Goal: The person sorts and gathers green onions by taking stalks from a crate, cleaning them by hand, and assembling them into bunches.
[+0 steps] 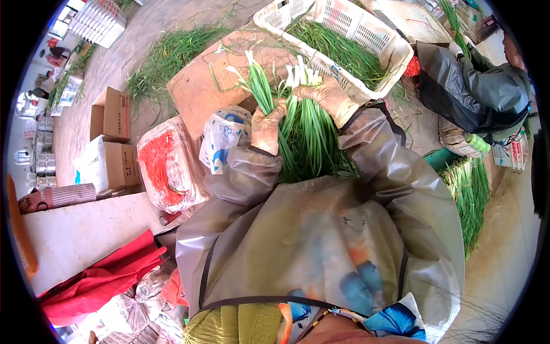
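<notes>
My left hand (267, 129), in a soiled light glove, is closed around a small bunch of garlic chives (259, 86), pale stem ends pointing up and away from me. To its right, my gloved right hand (329, 98) grips a thicker bunch of garlic chives (314, 135). The white ends of that bunch stick out above the fingers, and its long green leaves hang down over my lap. Both hands are close together over the near edge of a brown board (197, 94) with loose leaves on it. Part of the fingers is hidden by leaves.
A white plastic crate (395, 63) of chives stands beyond my hands. Loose chives (166, 57) lie on the floor. Red ties (160, 166) rest on a wrapped bundle at left, near a cardboard box (117, 114). A co-worker (481, 86) holding chives sits at right.
</notes>
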Action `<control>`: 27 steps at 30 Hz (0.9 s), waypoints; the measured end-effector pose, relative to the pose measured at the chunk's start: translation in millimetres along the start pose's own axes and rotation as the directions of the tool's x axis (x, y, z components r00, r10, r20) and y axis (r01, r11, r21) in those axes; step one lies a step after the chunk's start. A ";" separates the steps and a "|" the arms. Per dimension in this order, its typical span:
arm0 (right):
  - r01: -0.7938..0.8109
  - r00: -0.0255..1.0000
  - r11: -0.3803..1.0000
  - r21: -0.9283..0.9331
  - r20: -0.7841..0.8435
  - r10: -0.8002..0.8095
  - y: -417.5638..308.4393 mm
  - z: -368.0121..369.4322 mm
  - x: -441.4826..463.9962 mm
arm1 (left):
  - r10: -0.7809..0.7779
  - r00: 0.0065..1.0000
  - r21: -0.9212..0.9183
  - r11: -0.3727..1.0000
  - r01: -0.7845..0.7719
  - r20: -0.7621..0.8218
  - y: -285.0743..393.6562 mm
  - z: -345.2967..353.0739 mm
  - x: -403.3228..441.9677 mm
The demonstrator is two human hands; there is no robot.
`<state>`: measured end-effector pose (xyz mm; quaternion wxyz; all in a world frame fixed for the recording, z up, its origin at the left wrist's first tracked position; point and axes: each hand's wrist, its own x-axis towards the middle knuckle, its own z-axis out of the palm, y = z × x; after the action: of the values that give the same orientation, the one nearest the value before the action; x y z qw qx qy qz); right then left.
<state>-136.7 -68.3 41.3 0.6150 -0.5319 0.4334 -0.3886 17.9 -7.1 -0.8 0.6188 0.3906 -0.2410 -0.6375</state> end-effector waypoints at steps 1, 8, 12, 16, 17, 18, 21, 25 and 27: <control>0.002 1.000 1.000 -0.023 -0.006 -0.002 -0.7 1.8 -0.4 | 0.044 0.999 0.001 0.999 -0.044 0.000 -1.1 0.0 1.4; 0.005 0.996 0.963 -0.270 0.082 0.018 11.5 -6.4 9.0 | 0.095 0.995 0.031 0.995 -0.096 0.029 4.9 -5.3 1.4; -0.037 0.999 0.923 -0.382 0.001 0.040 17.5 -15.7 10.8 | 0.070 0.997 -0.283 0.957 -0.059 0.029 19.1 -30.9 9.7; -0.069 0.997 0.975 -0.212 0.001 0.071 -4.1 -4.3 1.0 | 0.022 0.999 -0.240 0.971 -0.013 0.035 25.9 -41.5 12.9; -0.064 0.997 0.994 -0.087 0.025 0.067 -5.7 1.0 -2.1 | -0.018 0.998 -0.139 0.990 0.025 0.056 22.3 -30.2 9.8; 0.002 0.998 0.997 -0.078 0.058 0.003 12.0 0.8 6.1 | -0.008 0.994 0.000 1.000 0.008 0.110 15.1 -19.2 5.6; -0.034 0.997 0.979 -0.202 0.066 0.048 11.8 9.1 11.9 | -0.077 0.987 0.130 0.990 0.059 0.140 -7.3 -12.0 6.4; -0.071 0.987 0.975 -0.211 0.129 0.100 10.6 -4.3 15.7 | -0.084 0.984 -0.013 0.996 0.087 0.158 9.5 -14.1 1.9; -0.073 0.976 0.971 -0.228 0.183 0.117 6.7 -7.2 14.1 | -0.084 0.980 0.062 0.995 0.073 0.181 4.1 -25.8 4.7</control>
<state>-138.9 -83.0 32.5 0.6097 -0.6109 0.4365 -0.2542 41.2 -7.6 -13.5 0.5573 0.3565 -0.2989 -0.6877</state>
